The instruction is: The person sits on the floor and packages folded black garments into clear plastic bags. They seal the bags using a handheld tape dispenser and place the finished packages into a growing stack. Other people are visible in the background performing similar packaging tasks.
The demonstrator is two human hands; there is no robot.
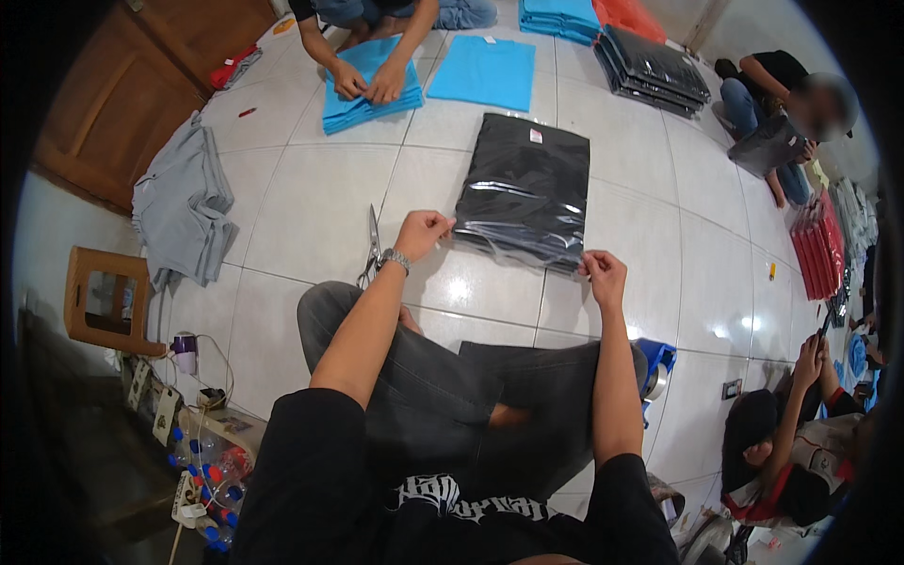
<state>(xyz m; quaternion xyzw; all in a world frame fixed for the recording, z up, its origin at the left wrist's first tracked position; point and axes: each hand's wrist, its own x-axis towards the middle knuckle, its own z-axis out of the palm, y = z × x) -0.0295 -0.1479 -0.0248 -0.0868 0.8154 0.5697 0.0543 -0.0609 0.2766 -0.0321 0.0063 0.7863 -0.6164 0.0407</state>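
A folded black garment in a clear plastic bag (524, 184) lies flat on the tiled floor in front of me, a small pale label near its far edge. With a watch on its wrist, my left hand (426, 234) pinches the bag's near left corner. My right hand (605, 276) grips the near right corner between closed fingers. The near edge of the plastic stretches between both hands, shiny and wrinkled. Metal scissors (374, 240) lie on the floor just left of my left wrist.
Blue folded shirts (482, 72) lie at the far side, where another person's hands (369, 83) work on a stack. Bagged black garments (650, 71) are piled far right. Grey cloth (184, 202) and a brown stool (111, 299) are left. A blue tape dispenser (657, 377) sits by my right knee.
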